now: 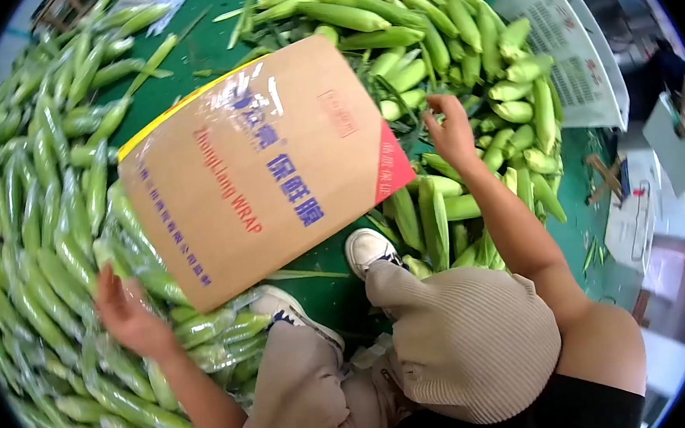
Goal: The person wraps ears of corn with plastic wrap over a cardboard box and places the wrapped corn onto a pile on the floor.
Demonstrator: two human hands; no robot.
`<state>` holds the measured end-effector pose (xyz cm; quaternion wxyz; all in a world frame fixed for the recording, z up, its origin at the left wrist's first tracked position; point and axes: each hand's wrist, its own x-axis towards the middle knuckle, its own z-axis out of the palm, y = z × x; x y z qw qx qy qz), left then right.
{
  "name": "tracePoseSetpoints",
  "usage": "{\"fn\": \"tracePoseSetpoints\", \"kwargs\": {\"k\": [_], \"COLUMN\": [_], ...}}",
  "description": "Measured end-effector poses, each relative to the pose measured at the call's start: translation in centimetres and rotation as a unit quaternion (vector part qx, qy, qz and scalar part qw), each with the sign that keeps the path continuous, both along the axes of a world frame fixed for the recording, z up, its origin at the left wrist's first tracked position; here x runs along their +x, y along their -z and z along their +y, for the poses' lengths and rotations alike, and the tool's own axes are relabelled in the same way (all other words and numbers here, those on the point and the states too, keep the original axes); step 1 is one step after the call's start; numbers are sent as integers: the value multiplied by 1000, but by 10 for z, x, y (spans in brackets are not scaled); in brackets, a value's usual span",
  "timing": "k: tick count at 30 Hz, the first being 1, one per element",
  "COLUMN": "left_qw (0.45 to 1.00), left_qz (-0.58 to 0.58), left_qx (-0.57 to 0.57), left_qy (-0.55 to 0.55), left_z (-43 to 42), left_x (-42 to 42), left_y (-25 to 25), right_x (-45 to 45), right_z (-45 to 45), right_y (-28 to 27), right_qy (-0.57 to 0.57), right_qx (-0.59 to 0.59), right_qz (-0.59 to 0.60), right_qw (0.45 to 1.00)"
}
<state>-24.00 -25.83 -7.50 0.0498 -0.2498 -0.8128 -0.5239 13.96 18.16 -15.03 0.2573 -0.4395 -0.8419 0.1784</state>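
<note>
My left hand (131,316) is over the edge of a pile of corn cobs in clear plastic wrap (46,276), fingers apart, with nothing seen in it. My right hand (451,133) reaches over a heap of unwrapped green-husked corn (424,31). Its thumb and fingers are apart and I see nothing between them. A brown cardboard box (257,172), printed with blue and red lettering including "ZhongLiang WRAP", lies between my hands. Its near left corner rests by the wrapped cobs, and neither hand touches it.
My shoes (368,248) stand on the green floor (317,298) just in front of the box. A white printed sack (560,48) stands behind the unwrapped heap at right. Loose husk leaves lie about. Another person (678,87) is at the far right.
</note>
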Motion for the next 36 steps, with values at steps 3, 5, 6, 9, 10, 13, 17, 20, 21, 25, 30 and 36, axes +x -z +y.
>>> {"fn": "tracePoseSetpoints", "kwargs": {"k": [3, 5, 6, 9, 10, 13, 17, 20, 21, 25, 30, 36], "left_qw": [917, 901, 892, 860, 864, 897, 926, 957, 954, 913, 889, 880], "left_qz": [182, 181, 178, 181, 198, 188, 203, 178, 220, 382, 187, 176], "left_qx": [-291, -345, -373, -439, -416, -360, -291, -206, -182, -99, -269, -340], "left_qy": [203, 191, 185, 189, 204, 175, 131, 98, 94, 106, 320, 281], "left_z": [56, 78, 85, 87, 84, 83, 96, 111, 115, 155, 207, 212], "left_x": [21, 25, 30, 30, 29, 26, 6, -14, -20, -56, -100, -97], "left_y": [15, 23, 30, 37, 37, 35, 20, 22, 19, 5, 2, -1], "right_x": [54, 76, 69, 55, 93, 108, 22, -130, -179, -338, -364, -218], "right_z": [22, -9, -34, -90, -105, -119, -54, -29, -25, -40, -40, 16], "right_y": [27, 36, 19, -13, 32, 30, -83, -157, -152, -119, -85, -80], "right_qy": [42, -17, -16, -11, -42, 1, -107, -280, -354, -517, -550, -491], "right_qx": [-221, -199, -239, -382, -307, -353, -255, -191, -182, 38, -74, -102], "right_qz": [-234, -306, -366, -499, -406, -206, 37, 56, 86, -6, -122, -129], "right_qw": [946, 931, 899, 778, 860, 913, 960, 939, 913, 855, 823, 855]}}
